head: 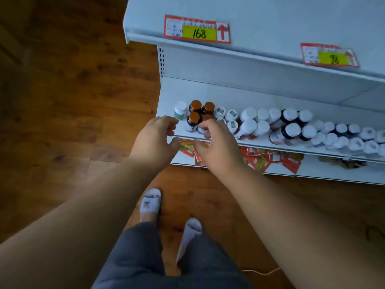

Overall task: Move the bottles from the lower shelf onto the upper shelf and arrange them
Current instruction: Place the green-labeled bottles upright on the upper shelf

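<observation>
My left hand point(155, 135) hovers at the left end of the lower shelf point(208, 90), fingers loosely curled and holding nothing, its fingertips just short of the white-capped bottle point(180, 110) that stands at the row's far left. Beside that bottle sits the cluster of four amber-capped bottles point(201, 114), two behind and two in front, packed close together. My right hand point(217, 142) reaches over the front pair; its fingers curl toward the front-right one and hide its cap in part, but I cannot tell whether I grip it yet or only touch it. To do this well, I judge that I should take one front bottle in each hand, closing round the body below the cap, and lift straight up before drawing back, so the rear pair is not knocked. Further right the rows of white-capped bottles point(291, 126) run on along the shelf, some leaning, so a sideways sweep could topple them. The upper shelf point(270, 21), with its yellow price tag point(199, 31), looks bare from here, so I would set the bottles down at its left end first.
</observation>
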A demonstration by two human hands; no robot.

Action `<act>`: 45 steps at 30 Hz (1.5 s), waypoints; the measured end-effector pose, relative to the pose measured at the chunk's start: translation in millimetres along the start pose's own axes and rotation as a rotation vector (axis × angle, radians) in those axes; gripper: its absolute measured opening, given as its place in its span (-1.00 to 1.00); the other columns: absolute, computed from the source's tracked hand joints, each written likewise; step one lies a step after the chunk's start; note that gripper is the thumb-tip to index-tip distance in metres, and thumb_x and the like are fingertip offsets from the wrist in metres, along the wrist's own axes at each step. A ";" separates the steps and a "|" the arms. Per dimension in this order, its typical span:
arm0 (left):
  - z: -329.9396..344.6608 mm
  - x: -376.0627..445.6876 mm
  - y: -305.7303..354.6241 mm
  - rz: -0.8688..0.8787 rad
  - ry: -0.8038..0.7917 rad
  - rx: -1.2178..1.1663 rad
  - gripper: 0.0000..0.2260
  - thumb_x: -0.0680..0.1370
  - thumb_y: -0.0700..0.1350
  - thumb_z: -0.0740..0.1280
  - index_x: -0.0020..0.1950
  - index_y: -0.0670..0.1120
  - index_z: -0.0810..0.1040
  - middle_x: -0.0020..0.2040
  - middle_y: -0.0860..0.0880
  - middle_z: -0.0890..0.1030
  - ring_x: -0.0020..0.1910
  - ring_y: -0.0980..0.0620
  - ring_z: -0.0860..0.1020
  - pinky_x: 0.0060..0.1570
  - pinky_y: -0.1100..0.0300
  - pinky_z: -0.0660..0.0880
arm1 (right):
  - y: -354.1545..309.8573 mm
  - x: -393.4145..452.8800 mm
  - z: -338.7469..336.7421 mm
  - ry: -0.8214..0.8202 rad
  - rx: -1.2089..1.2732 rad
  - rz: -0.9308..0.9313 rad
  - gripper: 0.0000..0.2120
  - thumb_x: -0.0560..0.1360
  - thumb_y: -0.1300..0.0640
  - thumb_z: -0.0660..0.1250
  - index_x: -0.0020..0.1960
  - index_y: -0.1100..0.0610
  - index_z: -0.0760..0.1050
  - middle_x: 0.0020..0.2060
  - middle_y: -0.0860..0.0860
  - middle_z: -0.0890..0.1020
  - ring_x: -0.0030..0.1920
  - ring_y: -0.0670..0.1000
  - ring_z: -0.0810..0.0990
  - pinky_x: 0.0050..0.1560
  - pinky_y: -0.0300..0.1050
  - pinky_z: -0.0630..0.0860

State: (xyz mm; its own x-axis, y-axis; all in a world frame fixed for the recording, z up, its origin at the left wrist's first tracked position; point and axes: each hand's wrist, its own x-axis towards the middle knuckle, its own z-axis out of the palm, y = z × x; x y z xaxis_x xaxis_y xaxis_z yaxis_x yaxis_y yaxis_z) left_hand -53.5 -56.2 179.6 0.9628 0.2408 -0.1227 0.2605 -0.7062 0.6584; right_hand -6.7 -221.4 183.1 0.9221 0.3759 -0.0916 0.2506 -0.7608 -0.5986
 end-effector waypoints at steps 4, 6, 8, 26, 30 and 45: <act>39.9 40.2 -32.1 -0.080 -0.021 -0.047 -0.64 0.53 -0.14 0.38 0.32 -0.04 0.50 0.08 0.05 0.56 -0.06 0.14 0.51 -0.05 0.28 0.42 | 31.7 39.4 40.6 -0.032 -0.060 0.018 -0.66 0.47 0.13 0.44 0.21 0.11 0.50 0.10 0.04 0.56 0.07 0.08 0.56 0.03 -0.06 0.50; 60.6 64.0 -43.0 -0.136 -0.017 -0.095 -0.64 0.53 -0.12 0.38 0.33 -0.02 0.49 0.10 0.06 0.57 -0.04 0.12 0.54 -0.04 0.24 0.47 | 45.3 56.2 55.2 -0.024 -0.048 0.039 -0.68 0.49 0.14 0.42 0.23 0.09 0.50 0.11 0.03 0.55 0.06 0.06 0.56 0.00 -0.13 0.45; 81.5 88.4 -53.0 -0.198 -0.011 -0.133 -0.60 0.53 -0.10 0.38 0.36 -0.01 0.45 0.17 0.04 0.56 0.03 0.09 0.56 0.01 0.13 0.56 | 55.1 67.8 66.6 -0.023 -0.036 0.049 -0.70 0.51 0.16 0.40 0.23 0.10 0.50 0.11 0.02 0.53 0.06 0.05 0.55 -0.01 -0.17 0.40; 109.9 143.8 -76.4 -0.285 0.204 -0.276 -0.68 0.59 0.07 0.34 0.32 0.04 0.45 0.10 0.05 0.56 0.00 0.04 0.56 -0.25 0.29 0.46 | 73.2 92.9 99.3 0.057 0.148 0.104 -0.76 0.58 0.11 0.31 0.24 0.04 0.46 0.10 -0.03 0.53 -0.18 -0.09 0.56 -0.36 -0.41 0.45; 60.5 88.4 -49.2 -0.324 0.225 -0.542 -0.76 0.64 0.04 0.26 0.29 0.05 0.49 0.09 0.09 0.59 0.05 0.09 0.61 0.06 0.13 0.59 | 42.7 70.1 77.9 0.062 0.294 0.156 -0.62 0.62 -0.05 0.24 0.39 0.05 0.36 0.21 -0.01 0.51 0.00 -0.05 0.55 0.07 0.01 0.55; -118.7 -71.6 131.1 -0.183 -0.019 -1.018 -0.82 0.64 -0.20 0.25 0.19 -0.13 0.58 0.06 -0.15 0.67 0.06 -0.10 0.64 0.06 0.07 0.56 | -94.4 -76.6 -110.1 -0.267 1.235 0.301 -0.77 0.70 0.06 0.09 0.12 0.14 0.47 -0.04 0.21 0.64 -0.14 0.21 0.65 -0.29 -0.03 0.49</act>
State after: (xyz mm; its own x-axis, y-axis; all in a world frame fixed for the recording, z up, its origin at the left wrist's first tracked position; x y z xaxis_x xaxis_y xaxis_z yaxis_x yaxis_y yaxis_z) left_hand -96.7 -87.0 362.8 0.9178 0.2710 -0.2902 0.2275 0.2402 0.9437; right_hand -68.6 -236.6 334.2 0.7719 0.4783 -0.4188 -0.5220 0.1008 -0.8470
